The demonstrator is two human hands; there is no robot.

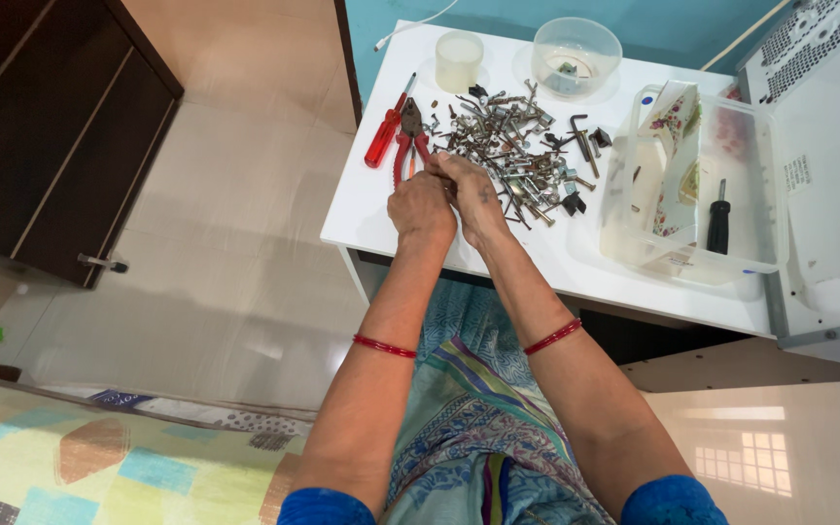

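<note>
Just beyond the joined left hand (421,207) and right hand (475,197): heaped grey metal screws (512,146), spreading loose. Fingertips pressing together, pinched item hidden; possibly slipping, dropping into that heap.

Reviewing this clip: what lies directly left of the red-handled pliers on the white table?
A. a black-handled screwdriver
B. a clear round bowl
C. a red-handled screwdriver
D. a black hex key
C: the red-handled screwdriver lies just left of the red-handled pliers on the white table.
</note>
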